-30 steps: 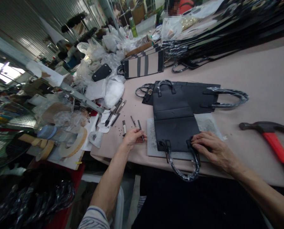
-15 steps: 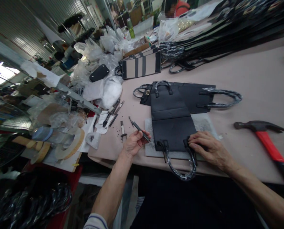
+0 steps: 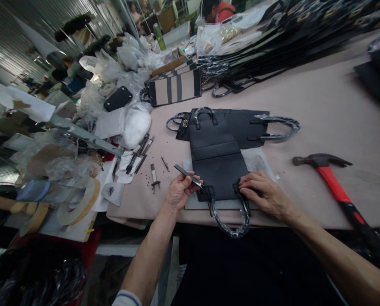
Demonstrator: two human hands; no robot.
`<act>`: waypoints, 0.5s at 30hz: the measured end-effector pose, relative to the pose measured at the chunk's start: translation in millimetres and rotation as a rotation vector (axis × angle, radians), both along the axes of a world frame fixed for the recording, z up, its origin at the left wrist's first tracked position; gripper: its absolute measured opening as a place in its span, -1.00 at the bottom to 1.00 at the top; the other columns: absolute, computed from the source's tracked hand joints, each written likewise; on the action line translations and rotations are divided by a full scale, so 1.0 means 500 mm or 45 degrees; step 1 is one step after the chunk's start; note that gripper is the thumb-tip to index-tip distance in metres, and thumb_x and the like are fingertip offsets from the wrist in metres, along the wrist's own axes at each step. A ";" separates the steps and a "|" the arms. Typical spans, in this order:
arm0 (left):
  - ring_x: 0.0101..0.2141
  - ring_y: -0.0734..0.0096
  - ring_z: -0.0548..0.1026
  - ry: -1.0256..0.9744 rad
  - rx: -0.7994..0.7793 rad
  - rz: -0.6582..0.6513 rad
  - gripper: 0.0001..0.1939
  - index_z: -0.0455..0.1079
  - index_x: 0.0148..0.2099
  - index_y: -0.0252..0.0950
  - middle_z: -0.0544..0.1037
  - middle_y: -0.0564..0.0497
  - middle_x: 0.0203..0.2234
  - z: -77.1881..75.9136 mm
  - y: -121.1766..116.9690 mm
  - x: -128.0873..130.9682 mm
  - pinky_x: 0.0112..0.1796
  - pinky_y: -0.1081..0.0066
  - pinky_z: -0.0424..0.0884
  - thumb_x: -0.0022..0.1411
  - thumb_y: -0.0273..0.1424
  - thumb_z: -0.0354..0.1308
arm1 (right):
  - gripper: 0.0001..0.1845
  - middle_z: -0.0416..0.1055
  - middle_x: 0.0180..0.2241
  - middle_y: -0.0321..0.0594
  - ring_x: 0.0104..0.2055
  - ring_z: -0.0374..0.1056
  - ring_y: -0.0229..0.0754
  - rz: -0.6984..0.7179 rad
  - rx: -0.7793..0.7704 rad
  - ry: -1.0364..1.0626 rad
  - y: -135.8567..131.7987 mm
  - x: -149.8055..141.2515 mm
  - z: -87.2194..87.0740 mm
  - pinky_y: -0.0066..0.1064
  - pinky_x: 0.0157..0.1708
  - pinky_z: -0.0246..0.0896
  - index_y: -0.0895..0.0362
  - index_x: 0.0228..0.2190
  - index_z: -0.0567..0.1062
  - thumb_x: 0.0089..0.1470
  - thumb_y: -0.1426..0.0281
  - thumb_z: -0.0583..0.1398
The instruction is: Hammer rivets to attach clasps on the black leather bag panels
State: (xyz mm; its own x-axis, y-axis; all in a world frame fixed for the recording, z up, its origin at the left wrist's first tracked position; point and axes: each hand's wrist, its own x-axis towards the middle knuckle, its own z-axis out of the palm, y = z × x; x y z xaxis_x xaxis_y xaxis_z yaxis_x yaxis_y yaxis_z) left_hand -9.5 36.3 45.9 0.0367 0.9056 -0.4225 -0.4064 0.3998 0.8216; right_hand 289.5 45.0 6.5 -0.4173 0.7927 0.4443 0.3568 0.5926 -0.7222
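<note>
A black leather bag (image 3: 217, 163) lies flat on a pale mat (image 3: 256, 161) at the table's near edge, its wrapped handle (image 3: 230, 221) hanging over the edge. My left hand (image 3: 179, 191) pinches a thin dark metal strip (image 3: 188, 175), lifted off the table and angled toward the bag's near left corner. My right hand (image 3: 263, 193) presses down on the bag's near right corner, fingers curled by the handle tab.
A red-handled hammer (image 3: 332, 180) lies at the right. Small metal strips and tools (image 3: 145, 159) lie left of the bag. Another black bag (image 3: 241, 127) and a striped bag (image 3: 175, 87) lie behind. Stacked black bags (image 3: 288, 38) line the far edge. A person sits far off.
My left hand picked the metal strip off the table and carried it right toward the bag. My right hand stayed on the bag's corner.
</note>
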 end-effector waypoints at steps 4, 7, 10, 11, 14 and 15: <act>-0.29 0.23 0.65 0.064 0.063 0.016 -0.35 0.41 -0.13 -0.32 0.64 -0.01 -0.34 -0.002 0.004 0.018 -0.18 0.26 0.58 -0.16 -0.12 0.60 | -0.79 0.56 -0.27 -0.15 -0.18 0.44 -0.04 0.012 -0.003 0.004 0.001 0.001 0.001 -0.08 -0.11 0.33 0.05 -0.35 0.57 0.32 0.33 0.18; -0.27 0.22 0.66 0.215 0.198 0.059 -0.39 0.42 -0.16 -0.32 0.65 -0.03 -0.31 -0.003 0.007 0.033 -0.13 0.22 0.58 -0.14 -0.11 0.59 | -0.79 0.55 -0.26 -0.16 -0.18 0.42 -0.07 0.021 -0.014 0.002 0.000 0.003 0.000 -0.08 -0.09 0.31 0.06 -0.34 0.56 0.33 0.34 0.17; -0.24 0.22 0.66 0.404 0.342 0.066 -0.53 0.46 -0.18 -0.32 0.67 -0.06 -0.28 -0.006 0.009 0.047 -0.07 0.22 0.57 -0.03 -0.18 0.53 | -0.78 0.54 -0.24 -0.15 -0.18 0.41 -0.08 0.027 -0.021 0.004 0.000 0.005 -0.002 -0.09 -0.08 0.30 0.07 -0.34 0.55 0.34 0.33 0.16; -0.23 0.23 0.66 0.454 0.374 0.045 -0.58 0.48 -0.18 -0.32 0.67 -0.07 -0.28 -0.007 0.009 0.052 -0.07 0.23 0.57 0.01 -0.21 0.51 | -0.78 0.54 -0.24 -0.15 -0.17 0.41 -0.08 0.028 -0.024 0.004 -0.001 0.005 -0.002 -0.09 -0.08 0.29 0.08 -0.33 0.54 0.35 0.33 0.15; -0.19 0.23 0.65 0.583 0.444 -0.053 -0.73 0.52 -0.20 -0.31 0.68 -0.08 -0.26 -0.011 0.003 0.065 -0.05 0.26 0.58 0.10 -0.30 0.43 | -0.78 0.53 -0.25 -0.15 -0.19 0.41 -0.08 0.020 -0.034 0.009 -0.001 0.005 -0.002 -0.06 -0.03 0.29 0.08 -0.34 0.54 0.34 0.35 0.15; -0.17 0.23 0.65 0.624 0.467 -0.082 -0.77 0.53 -0.19 -0.31 0.68 -0.08 -0.24 -0.013 0.000 0.069 -0.03 0.26 0.57 0.13 -0.32 0.40 | -0.79 0.54 -0.26 -0.16 -0.20 0.41 -0.08 0.017 -0.037 0.010 -0.002 0.004 -0.001 -0.05 -0.02 0.29 0.08 -0.34 0.55 0.34 0.36 0.15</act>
State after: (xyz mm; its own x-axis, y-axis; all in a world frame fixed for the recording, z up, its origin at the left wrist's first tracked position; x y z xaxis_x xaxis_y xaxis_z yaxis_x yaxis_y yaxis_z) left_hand 25.0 36.5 39.2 -0.0235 0.9976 -0.0652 0.0687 0.0667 0.9954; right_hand 291.7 44.2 5.9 -0.4245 0.7999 0.4242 0.3434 0.5758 -0.7420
